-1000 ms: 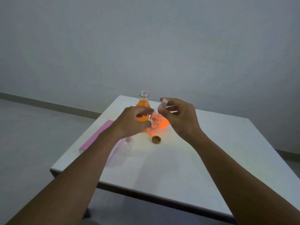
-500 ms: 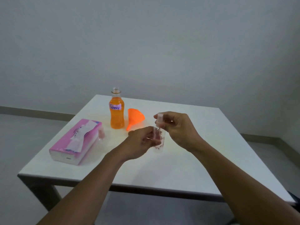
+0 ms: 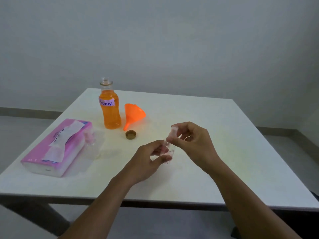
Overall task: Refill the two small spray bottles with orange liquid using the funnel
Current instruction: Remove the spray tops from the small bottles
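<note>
Grey wall (image 3: pixel 172 40) and floor (image 3: pixel 25 121), white desk (image 3: pixel 224 135) with pink tissue box (image 3: pixel 57 147), open orange "Spray" bottle (image 3: pixel 111 114), funnel (image 3: pixel 133 114) on its side, small spray bottle (image 3: pixel 90 144) touching the box, brown cap (image 3: pixel 130 135); hands at mid-desk: left hand (image 3: pixel 148 161) pinches second spray bottle (image 3: pixel 170 150), right hand (image 3: pixel 193 144) pinches its pink top (image 3: pixel 174 132).

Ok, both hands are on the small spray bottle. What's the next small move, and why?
Probably twist the spray top off and lift it clear. The left hand grips the small spray bottle, which looks empty, and the right hand pinches the top, seemingly seated on the neck. The orange bottle is uncapped and the funnel lies unused on its side.
</note>
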